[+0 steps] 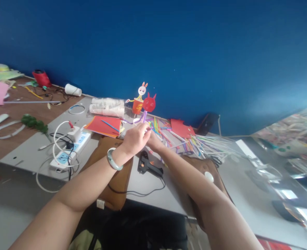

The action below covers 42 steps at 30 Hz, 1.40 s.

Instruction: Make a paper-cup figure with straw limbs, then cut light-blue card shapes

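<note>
The red paper head [149, 104] tops a nearly upright purple stem [144, 116] just beyond the left hand [135, 139], nearer than the right hand [153, 141]; fingers look curled, but what they pinch I can't tell.

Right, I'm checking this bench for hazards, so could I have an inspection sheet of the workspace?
Surface: grey tabletop, brown section at left.
Job's things: red animal-head cutout on purple stem, just above the left hand; rabbit figure in a red cup behind.
Clutter: thin coloured strips, stacked cups, red sheet.
Hands: left hand and right hand close together; exact grip unclear.
Cables: glue gun cord crosses the tabletop; white cables loop around the power strip.
Surroundings: blue wall behind; right side blurred.
</note>
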Motion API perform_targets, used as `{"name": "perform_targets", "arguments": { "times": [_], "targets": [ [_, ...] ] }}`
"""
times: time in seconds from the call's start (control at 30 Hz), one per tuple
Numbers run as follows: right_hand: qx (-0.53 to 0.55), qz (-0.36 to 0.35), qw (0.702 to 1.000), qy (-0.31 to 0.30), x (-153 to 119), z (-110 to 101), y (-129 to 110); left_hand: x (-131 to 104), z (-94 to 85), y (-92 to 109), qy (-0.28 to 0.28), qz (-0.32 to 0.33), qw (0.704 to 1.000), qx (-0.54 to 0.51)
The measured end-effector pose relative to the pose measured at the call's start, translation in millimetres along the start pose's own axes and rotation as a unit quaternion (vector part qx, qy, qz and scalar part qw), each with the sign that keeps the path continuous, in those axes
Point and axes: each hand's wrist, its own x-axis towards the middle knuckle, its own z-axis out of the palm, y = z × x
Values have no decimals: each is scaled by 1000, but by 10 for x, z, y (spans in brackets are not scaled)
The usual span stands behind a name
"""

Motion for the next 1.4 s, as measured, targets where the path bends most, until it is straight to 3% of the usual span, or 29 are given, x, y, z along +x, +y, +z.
{"name": "perform_targets", "arguments": {
  "times": [0.13, 0.23, 0.33, 0.47, 0.83, 1.0, 1.13, 1.27, 1.4],
  "targets": [
    [19, 23, 998, -56, -72, -197, 45, 5, 33, -51, 4, 7, 1000, 1],
    [-129, 82, 987, -50, -208, -402, 61, 4, 66, -74, 10, 15, 1000, 7],
    [-290, 117, 947, -79, -359, -519, 74, 2, 101, -92, 8, 14, 1000, 16],
    [-346, 127, 924, -102, -465, -480, 134, 8, 131, -129, 6, 6, 999, 34],
    [-318, 112, 934, -117, -488, -403, 289, 24, 136, -148, 24, 23, 998, 49],
    [-274, 104, 953, -74, -533, -467, 195, 18, 136, -135, 13, 24, 998, 60],
    [-87, 63, 992, 61, -559, -517, -20, 7, 139, -121, 12, 44, 996, 76],
    [41, 21, 985, 165, -570, -485, -200, -16, 139, -89, 0, 60, 995, 81],
    [92, -3, 973, 210, -564, -431, -240, -48, 137, -46, -4, 75, 994, 83]
  ]
}}
